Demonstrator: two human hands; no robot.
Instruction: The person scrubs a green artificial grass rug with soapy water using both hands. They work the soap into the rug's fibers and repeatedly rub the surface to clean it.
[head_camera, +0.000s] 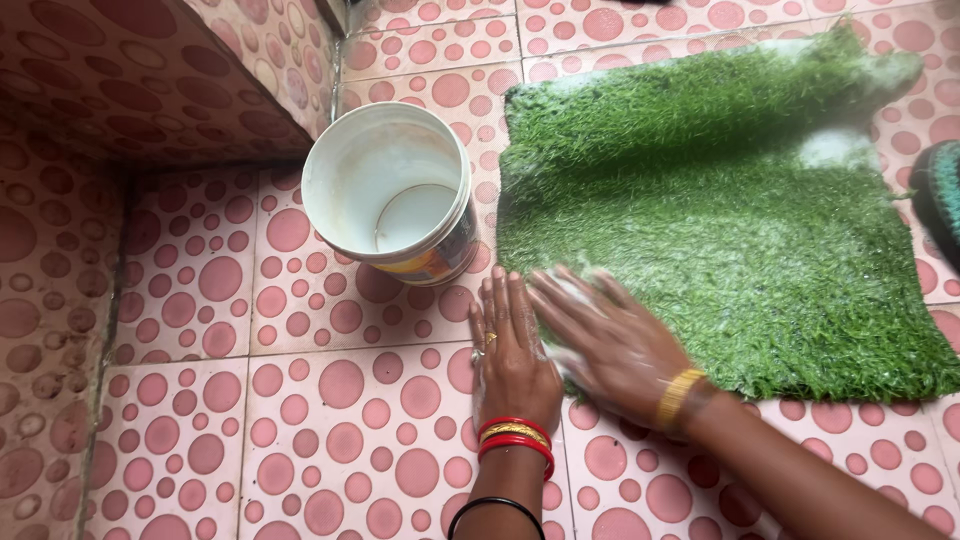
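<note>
Pink dotted tile floor (330, 440), both hands flat: left hand (512, 355), right hand (605, 335) on green mat (740, 220).

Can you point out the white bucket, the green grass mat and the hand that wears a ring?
white bucket (352, 175): head view, on its inner wall.
green grass mat (740, 230): head view, mid-mat on the grass.
left hand (512, 355): head view, on the back of the hand.

Head camera looks steeply down, close over the tiled floor (300, 440)
</note>
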